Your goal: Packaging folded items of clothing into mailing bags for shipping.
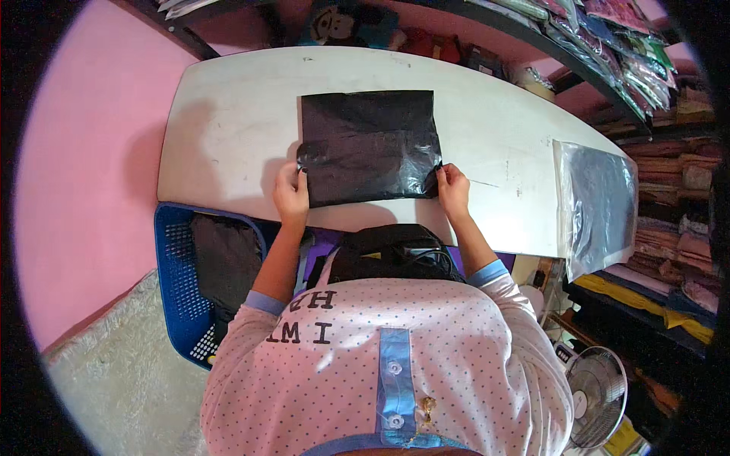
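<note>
A dark rectangular packet in glossy clear plastic (368,145) lies across the white tabletop (239,114) in front of me. My left hand (292,194) pinches its left side near the lower corner, thumb on top. On the opposite side, my right hand (453,188) grips the packet's edge between thumb and fingers. The plastic shines and wrinkles most close to my right hand. What the packet contains cannot be told through the dark surface.
At the table's right end lies another plastic-wrapped packet (599,205), overhanging the front edge. A blue plastic basket (171,273) with dark packets stands at lower left. Shelves of bagged fabric (610,57) rise behind and to the right. A fan (596,396) stands at lower right.
</note>
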Tool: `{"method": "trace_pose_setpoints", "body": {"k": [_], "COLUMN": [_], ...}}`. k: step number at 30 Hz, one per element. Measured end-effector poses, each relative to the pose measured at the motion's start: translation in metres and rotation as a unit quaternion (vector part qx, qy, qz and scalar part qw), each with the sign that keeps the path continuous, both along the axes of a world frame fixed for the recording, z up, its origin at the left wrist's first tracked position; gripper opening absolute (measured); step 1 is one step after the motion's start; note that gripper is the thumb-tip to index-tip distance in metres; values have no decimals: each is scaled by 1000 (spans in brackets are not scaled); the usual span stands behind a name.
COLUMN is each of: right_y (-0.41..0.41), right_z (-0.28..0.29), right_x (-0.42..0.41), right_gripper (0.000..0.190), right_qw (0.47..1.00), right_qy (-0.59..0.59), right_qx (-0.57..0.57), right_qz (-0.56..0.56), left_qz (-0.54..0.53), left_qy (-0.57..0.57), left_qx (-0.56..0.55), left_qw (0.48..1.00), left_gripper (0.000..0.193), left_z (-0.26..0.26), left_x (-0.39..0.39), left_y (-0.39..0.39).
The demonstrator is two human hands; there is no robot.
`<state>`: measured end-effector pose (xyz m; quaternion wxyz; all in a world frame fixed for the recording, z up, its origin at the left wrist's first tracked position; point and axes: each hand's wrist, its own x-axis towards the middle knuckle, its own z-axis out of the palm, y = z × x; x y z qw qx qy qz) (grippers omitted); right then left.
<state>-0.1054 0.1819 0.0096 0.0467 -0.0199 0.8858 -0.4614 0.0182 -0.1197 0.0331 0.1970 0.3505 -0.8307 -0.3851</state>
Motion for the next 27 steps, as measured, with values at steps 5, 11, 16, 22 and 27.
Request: {"method": "trace_pose_setpoints", "body": {"k": [5,11,16,22,27], "right_y": [-3,-8,-32,-38,-29], "right_z": [13,42,70,36,19], "right_x": [-2,-7,-9,-29,-38], "right_gripper": [17,30,50,54,51], "right_qw": [998,990,942,981,992], "right_qy": [-20,79,256,193,49], "right_qx": [28,95,160,32,-111], "right_qz": [43,73,148,22,-12], "left_qz": [-398,-499,-503,-524,-524], "left_qy": [83,-105,-108,-122,-128], "left_qx": [-215,-270,-266,-246,-243], "left_qw": [888,817,815,806,806], "left_gripper": [40,65,62,64,64], "left_z": [47,24,21,27,28], "left_x": [-36,-70,-76,-81,-82], "left_y": [32,62,64,63,63]}}
